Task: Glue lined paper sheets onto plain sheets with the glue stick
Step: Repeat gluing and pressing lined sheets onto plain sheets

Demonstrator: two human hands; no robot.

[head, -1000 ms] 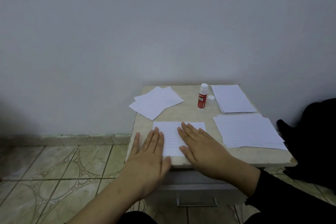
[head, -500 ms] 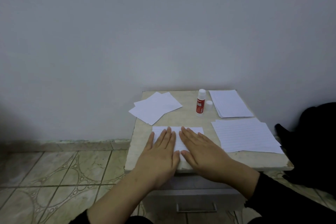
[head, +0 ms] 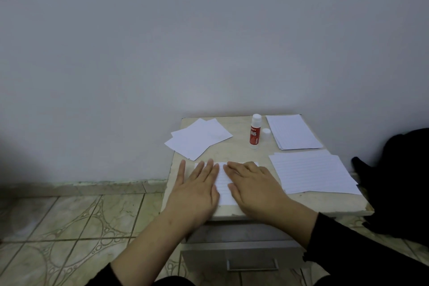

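Both hands (head: 197,189) slid apart across crosswise lined sheet (head: 223,183).

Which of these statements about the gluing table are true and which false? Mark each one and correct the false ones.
1. Both hands lie flat on the lined sheet. True: left hand, right hand.
2. The glue stick lies on its side. False: it stands upright.
3. Its cap is on. False: the cap sits beside it.
4. A lined stack lies right of the hands. True.
5. The right hand holds the glue stick. False: it presses paper.
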